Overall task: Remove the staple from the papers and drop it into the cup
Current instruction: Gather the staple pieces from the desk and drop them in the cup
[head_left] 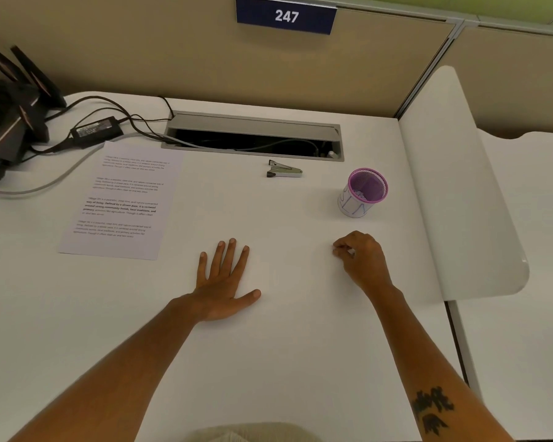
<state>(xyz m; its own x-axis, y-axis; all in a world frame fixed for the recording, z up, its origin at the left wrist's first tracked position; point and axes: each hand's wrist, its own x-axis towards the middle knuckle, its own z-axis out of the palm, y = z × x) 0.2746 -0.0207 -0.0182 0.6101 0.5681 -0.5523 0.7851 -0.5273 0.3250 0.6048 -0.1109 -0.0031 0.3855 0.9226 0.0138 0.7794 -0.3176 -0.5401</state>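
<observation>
Desk [268, 362] inventory: 1 printed paper sheet [122, 199] far left; 1 staple remover [283, 170] center back; 1 purple mesh cup [363, 193] (right of remover, apart). L hand [224, 282] flat, fingers spread on desk. R hand [359, 260] below cup, fingers curled; contents can't tell.

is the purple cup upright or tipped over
Upright: the cup stands on its base on the desk, open purple rim facing up.

papers [122, 199]: printed sheet, flat, desk left | cup [363, 193]: purple mesh, upright, desk right, well apart
</observation>
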